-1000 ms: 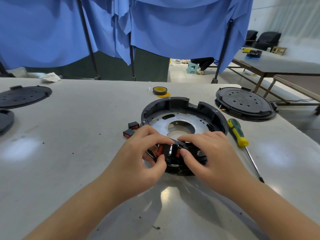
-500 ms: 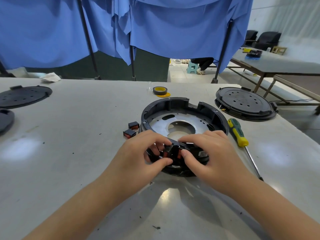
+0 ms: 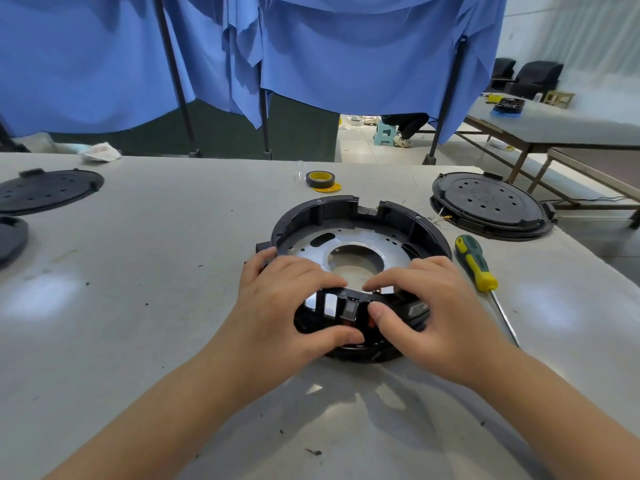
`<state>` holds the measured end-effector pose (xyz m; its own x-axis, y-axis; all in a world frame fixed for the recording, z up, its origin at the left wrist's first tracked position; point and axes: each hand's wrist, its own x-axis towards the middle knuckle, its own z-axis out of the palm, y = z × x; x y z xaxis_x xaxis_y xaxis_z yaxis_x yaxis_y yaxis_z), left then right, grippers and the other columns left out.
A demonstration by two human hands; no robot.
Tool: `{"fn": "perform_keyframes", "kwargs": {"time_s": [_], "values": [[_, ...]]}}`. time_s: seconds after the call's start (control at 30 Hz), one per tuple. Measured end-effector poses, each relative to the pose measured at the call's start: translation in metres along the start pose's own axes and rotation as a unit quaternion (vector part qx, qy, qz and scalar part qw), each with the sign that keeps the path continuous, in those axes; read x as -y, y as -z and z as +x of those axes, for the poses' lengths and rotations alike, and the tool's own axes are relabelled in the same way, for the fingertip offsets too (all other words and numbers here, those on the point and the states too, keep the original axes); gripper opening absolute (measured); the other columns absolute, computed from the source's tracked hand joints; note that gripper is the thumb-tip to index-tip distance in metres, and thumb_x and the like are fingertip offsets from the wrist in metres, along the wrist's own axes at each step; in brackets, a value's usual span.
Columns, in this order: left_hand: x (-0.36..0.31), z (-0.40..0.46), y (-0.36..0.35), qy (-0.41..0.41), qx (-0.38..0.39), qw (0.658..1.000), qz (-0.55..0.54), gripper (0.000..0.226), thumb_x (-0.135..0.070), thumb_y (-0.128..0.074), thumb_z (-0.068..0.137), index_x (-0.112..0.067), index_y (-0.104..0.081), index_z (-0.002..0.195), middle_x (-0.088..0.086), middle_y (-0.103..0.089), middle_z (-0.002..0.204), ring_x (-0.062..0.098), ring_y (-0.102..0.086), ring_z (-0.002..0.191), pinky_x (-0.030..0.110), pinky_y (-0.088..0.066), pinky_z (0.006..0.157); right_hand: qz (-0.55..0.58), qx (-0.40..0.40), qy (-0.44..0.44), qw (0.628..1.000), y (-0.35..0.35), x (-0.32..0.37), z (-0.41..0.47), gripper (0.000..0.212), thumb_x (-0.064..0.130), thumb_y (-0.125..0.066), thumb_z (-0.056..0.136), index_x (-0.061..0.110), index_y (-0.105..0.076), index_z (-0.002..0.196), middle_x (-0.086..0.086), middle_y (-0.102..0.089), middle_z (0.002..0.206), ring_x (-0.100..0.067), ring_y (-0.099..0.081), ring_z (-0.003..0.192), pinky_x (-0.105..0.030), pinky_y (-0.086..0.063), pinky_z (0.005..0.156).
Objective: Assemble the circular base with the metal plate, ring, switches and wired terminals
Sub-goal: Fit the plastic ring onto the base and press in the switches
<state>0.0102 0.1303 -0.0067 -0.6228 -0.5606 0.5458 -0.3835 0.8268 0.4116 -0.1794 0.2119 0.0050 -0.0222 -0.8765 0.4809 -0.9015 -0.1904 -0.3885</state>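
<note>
Two hands are wrapped onto the near edge of the circular base (image 3: 360,230), which is sat flat on the grey table (image 3: 173,271), pretty much dead centre. The left hand (image 3: 284,306) is curled over the near-left part of the black wall, fingers draped over the top and thumb pressed in against the outer face, so the rim is clamped between them. The right hand (image 3: 429,313) is clamped the same way on the near-right part, thumb tip planted on the front of the wall just beside a switch (image 3: 349,310) that is seated in one of the slots. A couple of open slots can be seen just left of it.

The metal plate (image 3: 388,240) is laid inside the base, shiny, with a big round hole in the middle.

A green-and-yellow screwdriver (image 3: 476,265) is left lying just right of the base, tip pointed toward the near edge. A roll of yellow tape (image 3: 320,178) is parked behind the base, and a black round cover (image 3: 490,204) is sat at far right. More black covers (image 3: 45,190) are spotted at far left.
</note>
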Motion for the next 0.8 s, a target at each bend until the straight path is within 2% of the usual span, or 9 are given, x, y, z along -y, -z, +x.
{"fn": "perform_keyframes", "kwargs": {"time_s": [0.13,0.37,0.63,0.8], "values": [[-0.001,0.001,-0.002,-0.004,-0.008,1.0,0.002,0.049,-0.066,-0.061,0.068,-0.028,-0.069,0.098,-0.019,-0.065,0.092,0.002,-0.055,0.098,0.032,-0.023,0.107,-0.024,0.015,0.022,0.999,-0.001,0.006,-0.001,0.038,0.055,-0.054,0.078,0.026,-0.07,0.097,0.015,-0.063,0.079,-0.005,-0.056,0.078,-0.028,-0.037,0.088],[-0.001,0.002,-0.002,-0.004,0.0,1.0,0.007,0.045,-0.061,-0.063,0.07,-0.026,-0.069,0.098,-0.017,-0.064,0.091,0.005,-0.057,0.094,0.037,-0.032,0.102,-0.014,0.013,0.021,1.0,-0.002,0.009,-0.002,0.043,0.061,-0.052,0.077,0.026,-0.071,0.093,0.017,-0.067,0.08,-0.006,-0.06,0.079,-0.03,-0.038,0.088],[0.004,0.003,0.007,0.003,0.025,0.999,-0.042,0.047,-0.063,-0.063,0.072,-0.034,-0.069,0.108,-0.023,-0.064,0.097,-0.004,-0.052,0.102,0.037,-0.033,0.104,-0.022,-0.008,0.016,1.0,-0.007,0.008,-0.002,0.044,0.064,-0.051,0.079,0.028,-0.07,0.096,0.017,-0.066,0.081,-0.005,-0.059,0.08,-0.032,-0.038,0.088],[0.005,0.004,0.011,0.013,0.041,0.998,-0.041,0.043,-0.052,-0.068,0.074,-0.037,-0.067,0.114,-0.022,-0.064,0.104,-0.001,-0.053,0.107,0.035,-0.032,0.106,-0.026,-0.023,0.02,0.999,-0.009,0.007,-0.003,0.045,0.063,-0.052,0.08,0.031,-0.067,0.107,0.013,-0.057,0.088,-0.006,-0.052,0.088,-0.026,-0.036,0.087]]}}
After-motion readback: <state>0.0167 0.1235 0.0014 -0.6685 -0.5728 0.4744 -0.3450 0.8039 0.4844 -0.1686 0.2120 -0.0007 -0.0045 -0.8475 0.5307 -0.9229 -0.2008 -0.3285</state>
